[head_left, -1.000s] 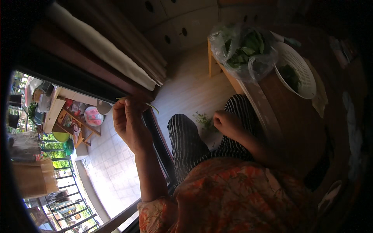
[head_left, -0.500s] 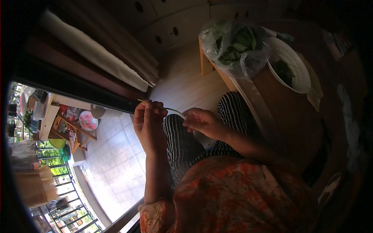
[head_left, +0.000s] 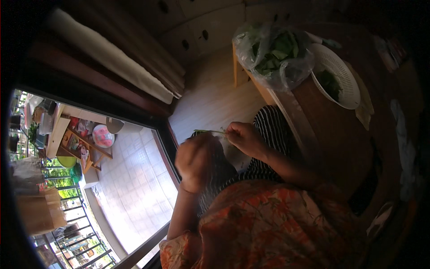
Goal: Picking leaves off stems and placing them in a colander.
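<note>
A thin green stem stretches level above my lap. Its right end is pinched between the fingertips of my right hand. My left hand, smeared by motion, is just below the stem's left end; whether its fingers grip anything is not clear. To the far right, a clear plastic bag full of green leaves rests on the edge of a wooden table. Beside the bag stands a white slotted basket with some dark green leaves in it.
My knees in striped trousers are close to the table's edge. On the left, a door frame opens onto a tiled floor with a small wooden rack and a railing. Long curtains hang at the upper left.
My left hand has dropped and come nearer my lap, turning over. My right hand has shifted slightly right with the stem, which now looks straighter and more level.
</note>
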